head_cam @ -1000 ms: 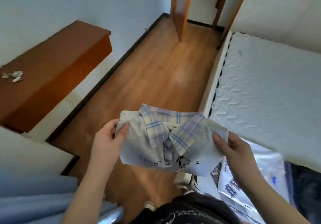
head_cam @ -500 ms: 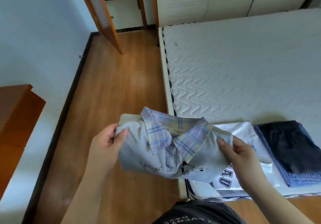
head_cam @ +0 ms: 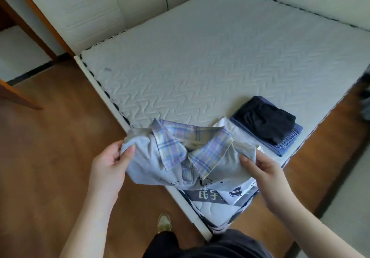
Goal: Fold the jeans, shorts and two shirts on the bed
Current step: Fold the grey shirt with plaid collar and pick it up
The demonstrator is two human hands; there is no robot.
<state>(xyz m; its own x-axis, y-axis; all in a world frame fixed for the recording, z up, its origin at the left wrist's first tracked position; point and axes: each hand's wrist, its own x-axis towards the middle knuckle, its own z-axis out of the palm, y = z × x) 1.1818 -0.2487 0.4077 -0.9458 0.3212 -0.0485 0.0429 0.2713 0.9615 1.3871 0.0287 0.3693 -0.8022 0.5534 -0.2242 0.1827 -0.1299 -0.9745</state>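
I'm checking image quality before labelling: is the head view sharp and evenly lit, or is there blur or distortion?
Head view: soft daylight, no glare; the mattress edges bow from the wide-angle lens; the far right edge is smeared; the shirt held by the left hand and right hand is fairly sharp, its print readable only as marks.

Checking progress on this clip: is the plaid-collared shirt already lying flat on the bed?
No: the plaid-collared shirt is held up over the bed's corner, the left hand and the right hand each gripping a side.
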